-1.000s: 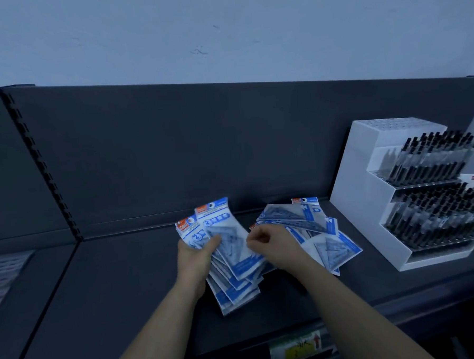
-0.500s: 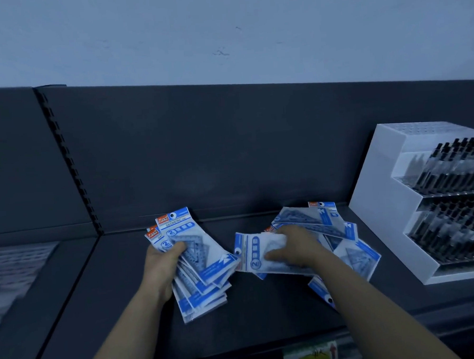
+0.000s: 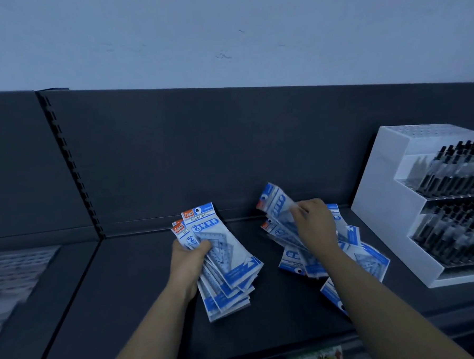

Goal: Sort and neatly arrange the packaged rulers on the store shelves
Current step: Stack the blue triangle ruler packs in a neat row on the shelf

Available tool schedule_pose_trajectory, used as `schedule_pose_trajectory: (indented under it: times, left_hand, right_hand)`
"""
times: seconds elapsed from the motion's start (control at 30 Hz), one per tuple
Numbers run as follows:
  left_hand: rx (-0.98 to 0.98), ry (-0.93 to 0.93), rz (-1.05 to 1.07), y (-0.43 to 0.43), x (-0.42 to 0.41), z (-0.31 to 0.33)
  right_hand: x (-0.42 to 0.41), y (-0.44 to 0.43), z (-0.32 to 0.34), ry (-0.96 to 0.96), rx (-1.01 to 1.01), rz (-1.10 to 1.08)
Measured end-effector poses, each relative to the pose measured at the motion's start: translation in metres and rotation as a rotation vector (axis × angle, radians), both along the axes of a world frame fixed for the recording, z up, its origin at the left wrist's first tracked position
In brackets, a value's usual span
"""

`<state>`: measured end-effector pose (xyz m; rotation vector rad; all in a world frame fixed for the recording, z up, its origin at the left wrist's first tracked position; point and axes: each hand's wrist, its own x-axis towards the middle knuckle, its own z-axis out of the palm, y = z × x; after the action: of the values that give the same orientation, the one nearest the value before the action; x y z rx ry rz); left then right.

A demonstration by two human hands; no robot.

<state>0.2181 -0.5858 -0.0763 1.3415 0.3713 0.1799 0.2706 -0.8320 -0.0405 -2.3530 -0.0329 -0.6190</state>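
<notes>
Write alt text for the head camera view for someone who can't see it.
A person's left hand grips a fanned stack of packaged rulers over a dark shelf, while the right hand lifts one packet from a loose pile. A white pen display stands at right.

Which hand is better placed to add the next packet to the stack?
Right. The right hand already holds a packet lifted off the loose pile; the left hand is full, gripping the stack.

One head-worn wide-angle view here, looking forward and down along both forearms, close over the dark shelf. The wall fills the upper frame, the white pen rack sits at right edge.
</notes>
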Motion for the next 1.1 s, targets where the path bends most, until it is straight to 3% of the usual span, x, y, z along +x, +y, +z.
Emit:
schedule_pose_trajectory:
  times: [0.23,0.4,0.5,0.63,0.8,0.93,1.1]
  left_hand:
    - [-0.003,-0.013,-0.024,-0.018,0.005,0.001]
    - [-0.006,0.006,-0.004,-0.017,0.005,-0.001]
    - [-0.018,0.014,-0.001,-0.014,0.004,-0.003]
    - [-0.039,0.011,0.004,-0.013,0.005,-0.004]
    - [-0.084,-0.019,-0.036,-0.019,0.001,-0.001]
    - [-0.085,-0.013,-0.035,-0.023,-0.001,-0.002]
    - [-0.225,-0.096,0.04,-0.016,0.002,0.003]
  right_hand:
    - [-0.009,0.02,0.011,0.0,0.127,0.077]
    - [-0.002,0.014,0.004,0.109,-0.081,-0.101]
    - [0.001,0.01,0.001,0.097,-0.081,-0.123]
    - [-0.001,0.028,0.007,0.06,0.075,0.031]
    - [-0.017,0.061,0.002,0.42,0.328,0.192]
    - [-0.028,0.075,-0.014,0.442,0.295,0.36]
    - [-0.032,0.071,-0.011,0.604,0.452,0.659]
